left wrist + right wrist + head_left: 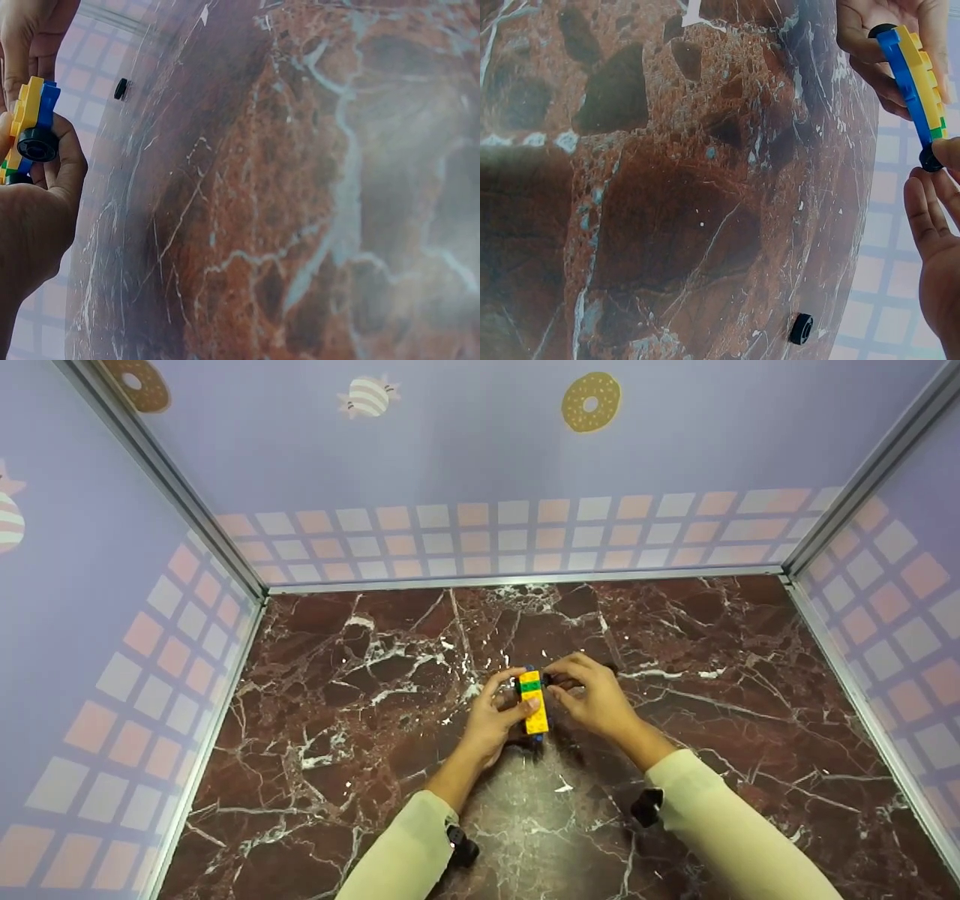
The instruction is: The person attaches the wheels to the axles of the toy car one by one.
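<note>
A toy brick car (pixel 536 721) with yellow bricks, one green brick (pixel 531 686), a blue base (pixel 901 71) and black wheels is held above the table. My left hand (pixel 489 727) grips it from the left, thumb on top of the yellow bricks and fingers wrapped around the far side and underneath. At the car's far right corner, my right hand (pixel 600 701) pinches a black wheel (pixel 930 159) between thumb and fingertips, right against the blue base. Another wheel (pixel 37 145) shows on the car's side in the left wrist view.
A loose black wheel (pixel 802 328) lies on the dark red marbled table (pixel 360 750), beyond my right hand. Purple panels with checked borders (pixel 495 536) enclose the table at the back, left and right. Each forearm wears a black wrist camera (pixel 646 808).
</note>
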Demonstrator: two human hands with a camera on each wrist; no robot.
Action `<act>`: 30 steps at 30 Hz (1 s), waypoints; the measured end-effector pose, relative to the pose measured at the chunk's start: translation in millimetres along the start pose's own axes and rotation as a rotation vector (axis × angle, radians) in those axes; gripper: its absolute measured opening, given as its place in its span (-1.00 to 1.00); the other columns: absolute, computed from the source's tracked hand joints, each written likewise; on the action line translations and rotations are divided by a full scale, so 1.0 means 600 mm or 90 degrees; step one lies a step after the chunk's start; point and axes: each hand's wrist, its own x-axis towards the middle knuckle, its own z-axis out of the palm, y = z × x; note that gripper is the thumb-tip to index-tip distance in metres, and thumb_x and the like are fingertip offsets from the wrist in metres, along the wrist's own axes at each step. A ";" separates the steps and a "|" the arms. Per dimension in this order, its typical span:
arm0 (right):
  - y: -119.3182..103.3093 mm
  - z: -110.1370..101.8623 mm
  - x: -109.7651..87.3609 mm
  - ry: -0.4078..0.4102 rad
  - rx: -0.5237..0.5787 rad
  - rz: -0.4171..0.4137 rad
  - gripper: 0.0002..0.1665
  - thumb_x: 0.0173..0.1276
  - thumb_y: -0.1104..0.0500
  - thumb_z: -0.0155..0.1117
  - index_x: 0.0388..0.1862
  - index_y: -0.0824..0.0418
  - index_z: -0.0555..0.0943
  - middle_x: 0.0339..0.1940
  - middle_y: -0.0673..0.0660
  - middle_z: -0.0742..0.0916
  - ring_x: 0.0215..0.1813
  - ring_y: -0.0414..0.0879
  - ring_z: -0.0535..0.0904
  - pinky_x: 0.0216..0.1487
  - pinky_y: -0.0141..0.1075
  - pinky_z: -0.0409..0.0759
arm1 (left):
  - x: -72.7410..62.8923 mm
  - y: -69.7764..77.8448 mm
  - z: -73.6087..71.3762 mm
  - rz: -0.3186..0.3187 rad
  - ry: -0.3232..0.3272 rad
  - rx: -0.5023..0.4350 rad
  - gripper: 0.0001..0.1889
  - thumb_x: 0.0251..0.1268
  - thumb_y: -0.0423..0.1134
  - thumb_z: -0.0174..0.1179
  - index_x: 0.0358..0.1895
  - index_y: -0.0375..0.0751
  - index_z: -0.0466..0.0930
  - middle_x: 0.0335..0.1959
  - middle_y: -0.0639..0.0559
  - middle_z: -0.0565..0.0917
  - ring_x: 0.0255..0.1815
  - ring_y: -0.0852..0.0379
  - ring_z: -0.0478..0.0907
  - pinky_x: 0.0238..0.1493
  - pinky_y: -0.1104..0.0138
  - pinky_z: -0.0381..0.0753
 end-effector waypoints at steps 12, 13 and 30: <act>-0.001 0.000 -0.002 -0.006 -0.013 0.021 -0.66 0.41 0.45 0.52 0.14 0.40 0.76 0.07 0.28 0.78 -0.02 0.17 0.86 0.06 -0.13 0.93 | -0.002 0.002 0.001 -0.004 -0.005 -0.004 -0.35 0.49 -0.55 0.34 0.57 -0.27 0.39 0.07 -0.17 0.76 -0.06 0.05 0.78 -0.01 0.20 0.93; -0.001 0.000 -0.002 -0.007 -0.012 0.021 -0.66 0.41 0.45 0.52 0.15 0.39 0.76 0.07 0.28 0.78 -0.02 0.17 0.86 0.06 -0.13 0.93 | -0.002 0.002 0.001 -0.002 -0.007 -0.004 -0.35 0.49 -0.55 0.34 0.57 -0.28 0.39 0.06 -0.17 0.77 -0.06 0.05 0.78 -0.02 0.21 0.92; -0.007 -0.003 -0.002 -0.023 -0.010 0.037 -0.69 0.45 0.43 0.50 0.14 0.40 0.77 0.08 0.29 0.77 -0.01 0.17 0.85 0.07 -0.14 0.93 | -0.003 0.004 -0.001 -0.002 -0.010 0.021 -0.35 0.48 -0.52 0.37 0.57 -0.26 0.41 0.01 -0.11 0.79 -0.10 0.08 0.78 -0.07 0.27 0.90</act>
